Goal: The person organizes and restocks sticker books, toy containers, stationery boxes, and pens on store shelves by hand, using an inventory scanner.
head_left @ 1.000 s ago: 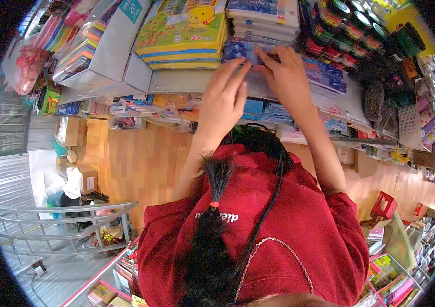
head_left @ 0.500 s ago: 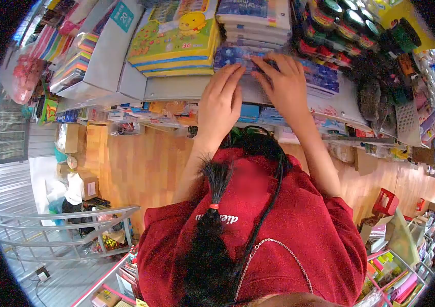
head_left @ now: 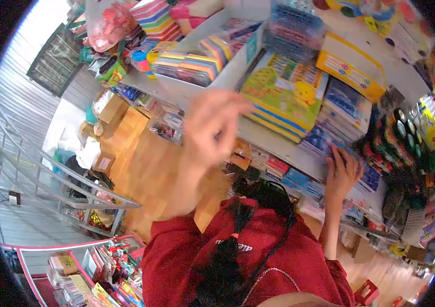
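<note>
My left hand is raised in front of the shelf edge, beside a white box and a stack of yellow-green chick-picture books. Motion smears its fingers, and nothing can be made out in them. On the right, my right hand rests with its fingers apart on dark-blue flat packs at the front of the shelf. Behind those packs stands a taller pile of blue and white packs. Whether the right fingertips press on the packs or only touch them cannot be told.
Colourful flat items fill the white box. A yellow open carton sits behind the books. Dark round-lidded containers crowd the right. A grey railing and a pink-edged display bin lie to the lower left.
My left hand has lifted from the blue packs and moved left, toward the white box. My right hand stays at the blue packs. The view has turned left.
</note>
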`<action>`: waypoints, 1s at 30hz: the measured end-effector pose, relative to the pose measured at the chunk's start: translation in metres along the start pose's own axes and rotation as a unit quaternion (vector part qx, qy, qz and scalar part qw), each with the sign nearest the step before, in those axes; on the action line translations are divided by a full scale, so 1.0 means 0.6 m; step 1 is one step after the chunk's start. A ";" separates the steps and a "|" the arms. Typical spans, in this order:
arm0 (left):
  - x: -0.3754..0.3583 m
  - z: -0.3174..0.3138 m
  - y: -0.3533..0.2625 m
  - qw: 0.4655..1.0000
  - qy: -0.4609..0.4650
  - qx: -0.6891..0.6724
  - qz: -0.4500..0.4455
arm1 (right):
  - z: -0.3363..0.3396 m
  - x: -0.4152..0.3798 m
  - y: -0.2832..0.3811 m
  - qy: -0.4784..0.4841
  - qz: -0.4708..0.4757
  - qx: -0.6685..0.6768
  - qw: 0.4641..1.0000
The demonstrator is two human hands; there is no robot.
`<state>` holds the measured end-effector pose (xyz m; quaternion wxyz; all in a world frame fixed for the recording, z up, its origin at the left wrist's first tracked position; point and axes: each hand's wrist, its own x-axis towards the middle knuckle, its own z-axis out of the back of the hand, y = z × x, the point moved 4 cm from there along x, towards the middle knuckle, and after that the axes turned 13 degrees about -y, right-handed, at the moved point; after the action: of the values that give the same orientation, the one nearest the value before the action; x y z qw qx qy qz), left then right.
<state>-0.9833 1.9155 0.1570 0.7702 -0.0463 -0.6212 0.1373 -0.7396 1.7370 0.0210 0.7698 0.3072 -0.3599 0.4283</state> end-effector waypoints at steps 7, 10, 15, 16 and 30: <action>0.188 0.006 0.247 0.978 0.155 0.039 0.134 | 0.007 -0.008 0.005 -0.093 0.032 0.017 0.995; 0.200 -0.055 0.358 0.915 0.338 0.013 0.220 | 0.045 -0.027 0.011 -0.201 0.005 0.006 0.979; 0.185 -0.137 0.419 0.831 0.534 0.115 0.103 | 0.062 -0.045 -0.005 -0.206 -0.022 0.003 0.978; 0.190 -0.142 0.413 0.828 0.537 0.140 0.084 | 0.064 -0.047 -0.007 -0.198 -0.022 0.008 0.980; 0.233 0.099 0.234 0.943 0.188 0.237 0.137 | 0.066 -0.041 -0.034 -0.171 -0.044 0.102 0.979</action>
<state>-1.0357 2.0816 0.2685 0.8356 0.0280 -0.4022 0.3731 -0.7426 1.6862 0.0196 0.6795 0.4687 -0.4268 0.3695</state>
